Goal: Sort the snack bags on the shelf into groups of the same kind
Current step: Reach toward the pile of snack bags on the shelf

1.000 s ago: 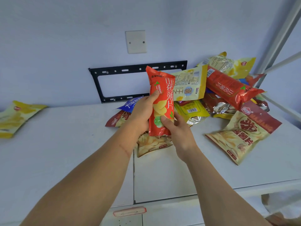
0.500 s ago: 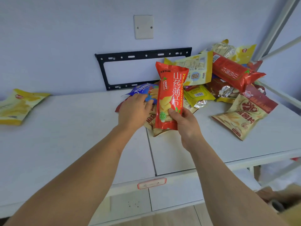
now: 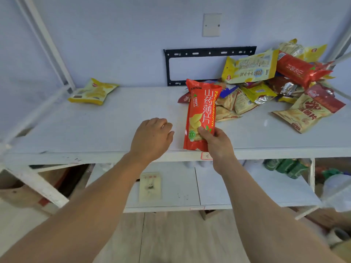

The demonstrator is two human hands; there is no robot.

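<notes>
Red snack bag (image 3: pixel 201 114) upright, lower end gripped by right hand (image 3: pixel 216 141), thumb across front, above shelf (image 3: pixel 95 130) front edge. Left hand (image 3: pixel 152 137) just left of bag, apart from it, fingers loosely curled, holding nothing. Pile of mixed snack bags (image 3: pixel 266 92) beyond and right of right hand. Lone yellow bag (image 3: pixel 93 92) far left of left hand, near wall.

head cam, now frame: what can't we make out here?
- Bags low in the snack pile, head view: covered by the bags above, kinds unreadable.
- Left hand fingers: curled away behind the knuckles, so contact with the shelf is unclear.
- Red chip bag bottom edge: partly behind the right hand.
- Lower-shelf green items: blurred.
</notes>
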